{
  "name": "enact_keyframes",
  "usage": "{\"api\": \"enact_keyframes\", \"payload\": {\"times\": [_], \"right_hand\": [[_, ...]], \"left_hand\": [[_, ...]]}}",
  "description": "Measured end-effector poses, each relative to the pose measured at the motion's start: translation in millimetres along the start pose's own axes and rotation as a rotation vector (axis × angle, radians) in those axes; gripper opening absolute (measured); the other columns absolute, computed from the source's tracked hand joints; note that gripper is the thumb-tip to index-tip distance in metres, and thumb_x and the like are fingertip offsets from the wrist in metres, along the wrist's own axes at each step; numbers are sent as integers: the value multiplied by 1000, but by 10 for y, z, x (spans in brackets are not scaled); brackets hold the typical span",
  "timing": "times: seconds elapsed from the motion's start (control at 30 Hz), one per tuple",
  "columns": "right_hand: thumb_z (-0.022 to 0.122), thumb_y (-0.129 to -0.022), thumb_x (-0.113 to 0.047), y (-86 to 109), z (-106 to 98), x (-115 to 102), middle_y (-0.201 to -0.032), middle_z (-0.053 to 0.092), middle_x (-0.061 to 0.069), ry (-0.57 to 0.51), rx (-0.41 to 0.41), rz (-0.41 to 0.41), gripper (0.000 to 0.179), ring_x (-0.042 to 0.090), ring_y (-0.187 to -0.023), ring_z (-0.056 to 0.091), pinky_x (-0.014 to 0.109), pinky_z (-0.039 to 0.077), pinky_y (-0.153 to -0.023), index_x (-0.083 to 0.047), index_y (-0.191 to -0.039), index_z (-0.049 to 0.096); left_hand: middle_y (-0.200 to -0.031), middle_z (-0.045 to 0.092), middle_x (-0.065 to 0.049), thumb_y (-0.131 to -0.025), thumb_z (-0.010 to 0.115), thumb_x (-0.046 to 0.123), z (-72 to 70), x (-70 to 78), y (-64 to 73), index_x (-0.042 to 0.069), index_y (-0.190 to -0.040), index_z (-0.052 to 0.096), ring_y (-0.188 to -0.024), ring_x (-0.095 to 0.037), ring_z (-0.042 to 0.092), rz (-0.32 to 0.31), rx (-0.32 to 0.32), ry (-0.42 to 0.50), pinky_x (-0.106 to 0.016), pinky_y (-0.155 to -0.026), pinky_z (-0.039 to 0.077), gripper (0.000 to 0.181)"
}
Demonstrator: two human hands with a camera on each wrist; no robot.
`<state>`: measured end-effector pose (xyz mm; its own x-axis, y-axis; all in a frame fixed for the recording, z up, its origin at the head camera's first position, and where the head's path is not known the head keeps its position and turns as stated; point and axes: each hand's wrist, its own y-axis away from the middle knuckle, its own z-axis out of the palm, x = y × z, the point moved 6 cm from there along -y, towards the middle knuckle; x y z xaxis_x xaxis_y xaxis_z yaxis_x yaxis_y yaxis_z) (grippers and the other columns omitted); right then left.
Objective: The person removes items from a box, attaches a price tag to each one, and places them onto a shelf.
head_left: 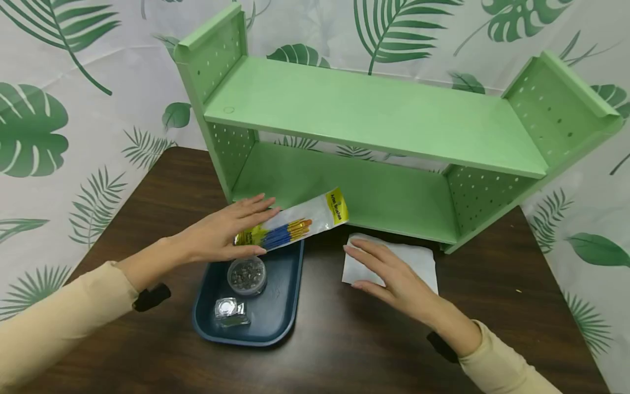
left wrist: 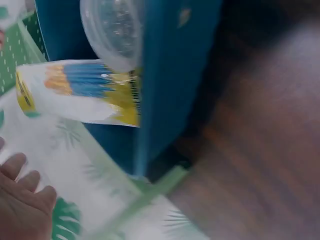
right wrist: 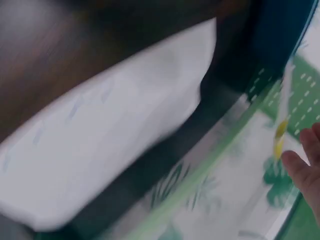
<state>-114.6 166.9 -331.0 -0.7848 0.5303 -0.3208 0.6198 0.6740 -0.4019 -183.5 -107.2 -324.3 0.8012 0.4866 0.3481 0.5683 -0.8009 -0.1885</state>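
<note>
A clear packet of artist brushes (head_left: 305,221) with blue handles and yellow ends lies across the far end of the blue tray (head_left: 293,323), its far corner by the green shelf. Above the packet's near end, in the head view, is my left hand (head_left: 231,227), fingers extended; the left wrist view shows this hand (left wrist: 25,200) apart from the packet (left wrist: 80,92). My right hand (head_left: 394,276) hovers with loosely spread fingers over a white sheet (head_left: 415,260), paper or cloth. It holds nothing. In the right wrist view the sheet (right wrist: 110,125) looks blurred.
Inside the tray are a round clear tub (head_left: 247,275) of small dark pieces and small clear square containers (head_left: 231,312). A green two-level shelf (head_left: 374,120) with perforated sides stands at the back of the dark wood table (head_left: 354,350). A leaf-print cloth (head_left: 123,71) hangs behind.
</note>
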Motion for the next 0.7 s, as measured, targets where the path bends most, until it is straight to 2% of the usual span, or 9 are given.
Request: {"api": "enact_keyframes", "payload": {"times": [0.07,0.13,0.17,0.23,0.3,0.33,0.4,0.53,0.7], "right_hand": [[71,-84,-23,-81,96,-88,-132,52,13,-100,44,19,55,25,-122,50,29,41,-101,-5,-133,51],[74,-80,-17,-177,204,-183,-128,57,11,-195,70,38,54,22,-118,53,28,45,-98,-4,-129,54],[75,-79,-14,-228,261,-237,-125,59,11,-237,77,40,54,22,-116,55,29,46,-96,-3,-128,56],[76,-78,-12,-337,385,-343,-121,61,10,-316,79,46,52,20,-113,57,30,48,-94,-3,-125,57],[77,-77,-13,-446,512,-454,-117,64,9,-383,65,56,51,19,-109,59,29,48,-93,-3,-123,59],[77,-77,-14,-499,581,-512,-116,64,9,-412,49,60,50,18,-108,60,28,48,-93,-3,-123,60],[77,-77,-16,-598,718,-629,-116,65,8,-461,6,67,49,17,-108,60,26,48,-93,-4,-122,60],[76,-79,-19,-757,939,-839,-120,63,7,-499,-84,52,50,13,-112,57,21,45,-95,-5,-124,59],[77,-78,-17,-878,1100,-999,-122,62,8,-509,-120,-3,51,13,-115,56,17,42,-97,-3,-123,59]], "left_hand": [[-151,30,-16,-88,67,31,-9,-105,87,8,-146,34,-139,-36,26,-67,74,58,-53,-107,30,71],[-148,33,-20,-87,69,24,-3,-208,176,3,-143,37,-116,-31,54,-138,131,110,-43,-93,48,68],[-147,34,-22,-87,69,22,4,-254,219,2,-142,38,-100,-28,61,-169,155,128,-38,-83,52,67],[-145,36,-24,-86,69,17,18,-335,303,-1,-141,39,-90,-27,63,-229,199,157,-31,-66,53,65],[-144,38,-24,-86,69,15,35,-403,384,-1,-141,39,-86,-27,64,-285,231,181,-28,-56,50,64],[-144,39,-24,-85,69,14,41,-427,421,-1,-140,40,-99,-32,63,-303,249,181,-32,-60,53,64],[-143,40,-23,-85,70,12,52,-461,483,-3,-139,42,-121,-39,50,-329,282,165,-40,-72,55,63],[-139,44,-25,-83,71,8,79,-499,549,-7,-134,46,-121,-41,49,-354,329,137,-49,-87,48,60],[-135,46,-29,-84,69,5,148,-531,559,-10,-132,47,-115,-42,53,-383,331,167,-47,-86,49,55]]}}
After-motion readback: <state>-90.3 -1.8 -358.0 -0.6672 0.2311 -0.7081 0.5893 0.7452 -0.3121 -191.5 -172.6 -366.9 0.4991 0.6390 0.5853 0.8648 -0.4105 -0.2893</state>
